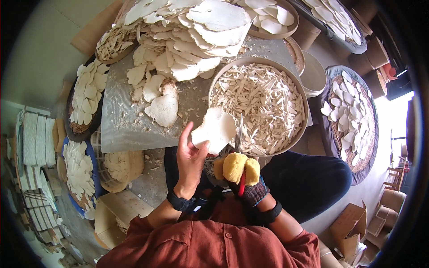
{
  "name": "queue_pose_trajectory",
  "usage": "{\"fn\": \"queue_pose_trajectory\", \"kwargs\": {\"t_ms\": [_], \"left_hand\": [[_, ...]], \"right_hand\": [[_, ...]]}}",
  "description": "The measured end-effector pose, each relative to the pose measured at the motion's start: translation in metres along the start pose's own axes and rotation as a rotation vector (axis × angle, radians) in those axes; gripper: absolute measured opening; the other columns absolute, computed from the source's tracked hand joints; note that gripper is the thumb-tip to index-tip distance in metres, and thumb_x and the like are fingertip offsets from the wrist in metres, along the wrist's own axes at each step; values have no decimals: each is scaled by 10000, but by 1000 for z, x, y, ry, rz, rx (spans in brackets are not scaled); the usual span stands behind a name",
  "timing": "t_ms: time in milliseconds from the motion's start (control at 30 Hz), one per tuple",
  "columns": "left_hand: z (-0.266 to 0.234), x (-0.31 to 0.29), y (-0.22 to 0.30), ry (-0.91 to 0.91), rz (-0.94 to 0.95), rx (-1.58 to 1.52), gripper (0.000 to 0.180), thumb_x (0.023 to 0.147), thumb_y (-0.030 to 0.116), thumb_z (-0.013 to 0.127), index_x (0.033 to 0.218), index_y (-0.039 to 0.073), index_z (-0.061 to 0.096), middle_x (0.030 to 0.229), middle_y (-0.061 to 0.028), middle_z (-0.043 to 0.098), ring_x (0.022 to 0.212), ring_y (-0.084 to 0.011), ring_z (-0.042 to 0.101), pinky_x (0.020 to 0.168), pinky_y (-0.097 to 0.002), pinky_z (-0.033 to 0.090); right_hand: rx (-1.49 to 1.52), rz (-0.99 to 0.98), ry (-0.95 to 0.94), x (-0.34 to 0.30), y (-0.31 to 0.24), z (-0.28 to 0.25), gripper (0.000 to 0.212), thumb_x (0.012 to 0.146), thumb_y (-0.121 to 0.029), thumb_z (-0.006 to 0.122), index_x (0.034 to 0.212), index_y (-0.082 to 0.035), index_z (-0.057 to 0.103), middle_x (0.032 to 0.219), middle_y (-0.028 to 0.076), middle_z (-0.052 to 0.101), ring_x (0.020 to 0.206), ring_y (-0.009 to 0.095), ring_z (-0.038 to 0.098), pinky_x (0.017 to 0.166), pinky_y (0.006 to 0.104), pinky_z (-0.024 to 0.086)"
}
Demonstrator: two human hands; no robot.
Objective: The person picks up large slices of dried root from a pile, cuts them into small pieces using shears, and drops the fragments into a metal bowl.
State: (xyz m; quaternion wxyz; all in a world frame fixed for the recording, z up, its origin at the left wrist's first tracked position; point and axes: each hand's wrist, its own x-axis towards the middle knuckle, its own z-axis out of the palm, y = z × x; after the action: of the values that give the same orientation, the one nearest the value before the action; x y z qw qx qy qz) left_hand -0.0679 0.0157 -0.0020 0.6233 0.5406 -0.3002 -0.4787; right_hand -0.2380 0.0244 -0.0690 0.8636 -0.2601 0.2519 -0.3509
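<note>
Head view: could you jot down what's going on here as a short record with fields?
Left hand: left hand, bare, holds up a flat white slice.
Right hand: right hand, in a knitted glove with yellow padding, grips scissors whose blades touch the slice's edge.
Beyond the hands: round tray full of thin white strips.
Work surface: grey board carrying a heap of large white slices.
Surroundings: baskets of similar slices on both sides.

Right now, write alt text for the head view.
The left hand holds a flat white slice while the gloved right hand cuts it with scissors over a round tray of white strips. More slices are piled on the table.
</note>
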Motion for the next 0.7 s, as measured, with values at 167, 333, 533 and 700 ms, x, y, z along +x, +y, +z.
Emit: {"fn": "queue_pose_trajectory", "kwargs": {"t_ms": [167, 333, 533, 700], "left_hand": [[4, -4, 8, -52, -134, -62, 520, 872, 53, 532, 1319, 42, 267, 1081, -168, 558, 779, -245, 650, 628, -292, 560], [-2, 13, 2, -39, -99, 72, 436, 876, 58, 520, 1245, 35, 289, 1060, -185, 542, 732, -285, 658, 575, -301, 560], [-10, 28, 11, -147, -137, 145, 386, 866, 46, 525, 1192, 44, 319, 1018, -186, 553, 681, -271, 657, 519, -292, 550], [-16, 31, 13, -276, -216, 159, 378, 850, 39, 531, 1171, 47, 331, 945, -165, 579, 641, -251, 653, 476, -269, 532]], "right_hand": [[-437, -33, 16, -5, -2, -8, 546, 916, -462, 414, 1245, -27, 423, 1230, 152, 508, 1144, 268, 499, 1007, 410, 373], [-1060, -201, -110, -11, -14, -3, 320, 812, -84, 642, 1112, -24, 547, 1066, 98, 609, 976, 233, 604, 862, 323, 481], [-762, -210, -37, -16, -6, -4, 349, 762, -92, 687, 1084, -27, 570, 1031, 109, 620, 953, 207, 608, 841, 317, 484], [-731, -89, -49, -12, -13, -5, 303, 772, -90, 681, 1054, -27, 591, 1012, 107, 629, 934, 195, 613, 826, 308, 491]]}}
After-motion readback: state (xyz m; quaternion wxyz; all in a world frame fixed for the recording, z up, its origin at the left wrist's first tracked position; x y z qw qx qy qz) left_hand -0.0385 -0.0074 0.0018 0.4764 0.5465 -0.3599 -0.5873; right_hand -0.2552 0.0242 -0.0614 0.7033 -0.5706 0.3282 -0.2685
